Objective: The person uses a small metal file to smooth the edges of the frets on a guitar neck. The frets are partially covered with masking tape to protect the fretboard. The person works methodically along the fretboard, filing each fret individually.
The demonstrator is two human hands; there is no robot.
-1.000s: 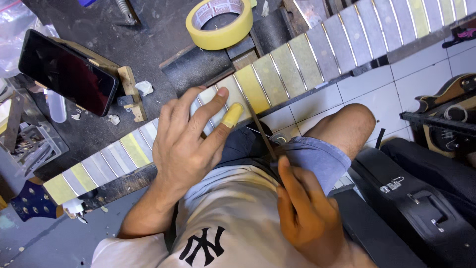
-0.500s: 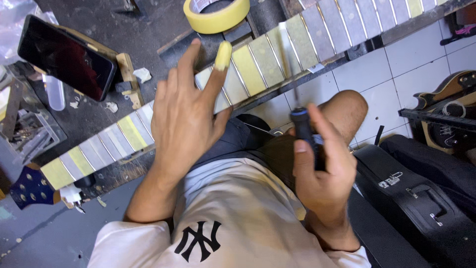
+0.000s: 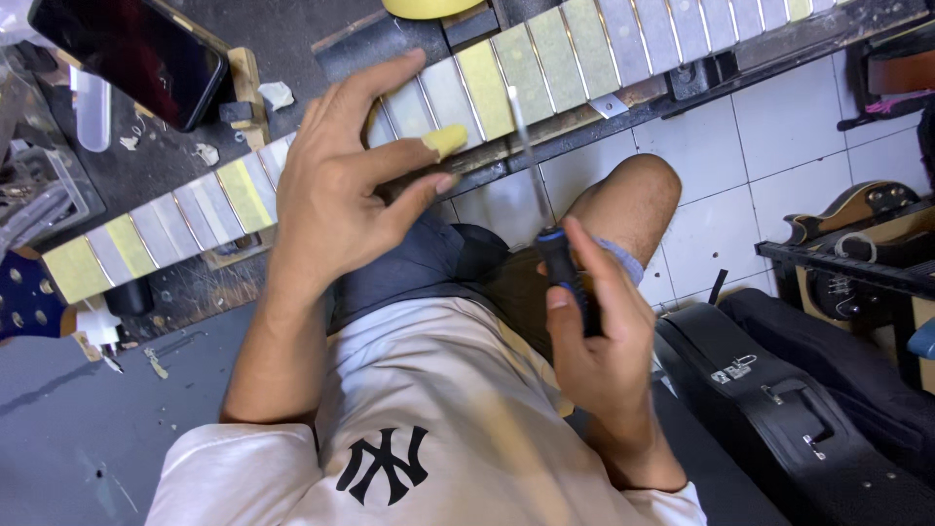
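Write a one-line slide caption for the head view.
Left hand rests on a taped guitar fretboard while right hand holds a small file.

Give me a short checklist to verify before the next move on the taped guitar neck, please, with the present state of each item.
1. Right hand grips the screwdriver firmly by its dark handle: ok.
2. Screwdriver tip reaches the guitar neck: cannot tell, the shaft is blurred.
3. Left hand rests on the neck: ok.
4. Yellow tape piece sits on a left fingertip: ok.
5. Left fingers stand apart from the shaft: ok.
6. Masking tape covers the fretboard between the frets: ok where visible.
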